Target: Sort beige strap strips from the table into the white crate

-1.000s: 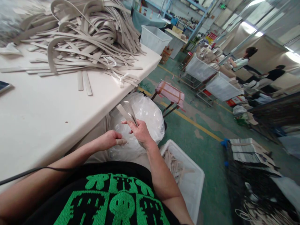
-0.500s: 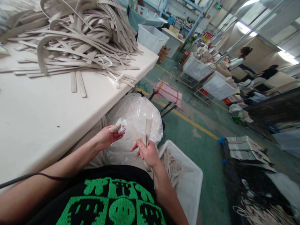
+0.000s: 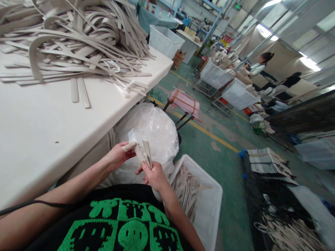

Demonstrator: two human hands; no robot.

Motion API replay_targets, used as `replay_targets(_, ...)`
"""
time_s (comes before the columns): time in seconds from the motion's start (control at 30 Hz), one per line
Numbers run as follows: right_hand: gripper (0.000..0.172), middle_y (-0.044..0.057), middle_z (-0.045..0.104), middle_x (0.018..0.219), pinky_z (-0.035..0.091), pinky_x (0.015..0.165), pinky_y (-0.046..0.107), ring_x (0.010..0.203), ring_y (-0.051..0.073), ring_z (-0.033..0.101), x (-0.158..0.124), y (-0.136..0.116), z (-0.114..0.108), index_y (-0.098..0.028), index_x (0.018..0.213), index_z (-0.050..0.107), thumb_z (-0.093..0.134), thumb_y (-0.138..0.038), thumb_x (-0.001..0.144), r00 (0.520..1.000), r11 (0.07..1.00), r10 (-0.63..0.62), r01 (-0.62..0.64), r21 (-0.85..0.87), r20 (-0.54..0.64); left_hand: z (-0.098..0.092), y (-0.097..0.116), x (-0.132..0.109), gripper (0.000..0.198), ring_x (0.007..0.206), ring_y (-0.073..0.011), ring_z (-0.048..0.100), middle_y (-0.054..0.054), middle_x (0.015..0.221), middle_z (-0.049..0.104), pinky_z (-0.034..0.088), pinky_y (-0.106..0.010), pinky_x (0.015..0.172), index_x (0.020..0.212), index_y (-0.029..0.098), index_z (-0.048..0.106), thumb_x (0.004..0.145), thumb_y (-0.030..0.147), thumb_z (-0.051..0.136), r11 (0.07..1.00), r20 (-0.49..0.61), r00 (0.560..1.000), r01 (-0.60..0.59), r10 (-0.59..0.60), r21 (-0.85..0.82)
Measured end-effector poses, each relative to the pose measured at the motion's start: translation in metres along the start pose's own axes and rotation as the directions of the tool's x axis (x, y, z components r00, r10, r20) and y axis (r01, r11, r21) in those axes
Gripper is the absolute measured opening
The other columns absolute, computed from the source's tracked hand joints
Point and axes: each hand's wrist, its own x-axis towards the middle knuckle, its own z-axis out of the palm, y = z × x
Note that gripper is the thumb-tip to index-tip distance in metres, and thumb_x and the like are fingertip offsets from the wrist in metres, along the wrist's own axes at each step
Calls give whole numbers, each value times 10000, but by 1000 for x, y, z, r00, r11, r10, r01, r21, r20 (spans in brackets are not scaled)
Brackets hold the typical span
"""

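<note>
My right hand (image 3: pixel 154 175) is closed round a pair of short beige strips (image 3: pixel 146 152) that stick up from the fist. My left hand (image 3: pixel 119 156), with a taped fingertip, pinches a thin clear film (image 3: pixel 131 137) next to the tip of those strips. Both hands hover over my lap, in front of a clear plastic bag (image 3: pixel 154 129) that bulges beside the table edge. To my right on the floor stands a white bin (image 3: pixel 209 205) with several beige strips in it.
A white table (image 3: pixel 52 125) on my left carries a big heap of long beige strips (image 3: pixel 78 38). A pink stool (image 3: pixel 184 101), white carts (image 3: pixel 237 96) and stacked goods (image 3: pixel 267 160) stand on the green floor. Two people sit far right.
My right hand has come down and nearer to my body with the strips. My left hand rose from my lap to pinch the film and now meets the strips' tip.
</note>
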Motion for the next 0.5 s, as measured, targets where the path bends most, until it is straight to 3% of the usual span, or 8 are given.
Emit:
replay_targets(0.1,691,80,759,758,473,495,243,369,70,495,9,-6,3,-135,826,693,488,-794,860,999,996,44,-46,82,28,4,-6,-5,391,570,-152,616,-36,616,688,531,-304,663,693,138,715,652,486,889,992,114,993,6,-20,125)
replay_targets(0.17,722,98,770,818,474,509,248,403,89,552,7,-8,2,-123,911,710,488,-807,851,998,994,20,-27,106,67,4,-2,-5,427,536,-150,590,-30,574,664,516,-302,620,669,138,714,639,528,883,988,130,991,-2,-18,157)
replay_targets(0.23,698,102,775,889,477,535,247,456,106,610,-2,-3,-1,-129,1012,719,503,-778,872,993,995,-9,-2,99,118,-1,8,1,448,573,-148,601,-35,616,687,516,-284,626,680,138,726,551,515,932,993,38,998,-44,40,110)
replay_targets(0.33,674,68,748,780,451,512,235,469,122,622,-15,10,-3,-144,974,711,512,-779,865,989,997,37,-46,65,144,-11,25,12,483,655,-156,630,-58,707,728,530,-280,691,717,136,752,468,487,970,988,-77,987,-134,140,77)
replay_targets(0.4,707,51,706,675,428,478,235,455,138,612,-15,16,-2,-146,903,690,500,-823,832,991,995,74,-82,65,109,-12,28,15,483,697,-176,645,-80,752,744,533,-300,733,736,132,765,493,503,956,983,-23,991,-129,133,133)
replay_targets(0.5,761,49,676,623,436,472,257,459,166,612,-1,10,0,-154,858,667,470,-886,786,998,994,49,-51,96,29,-1,19,14,437,687,-191,644,-71,701,724,526,-334,777,700,134,758,603,537,896,955,188,982,-79,25,285)
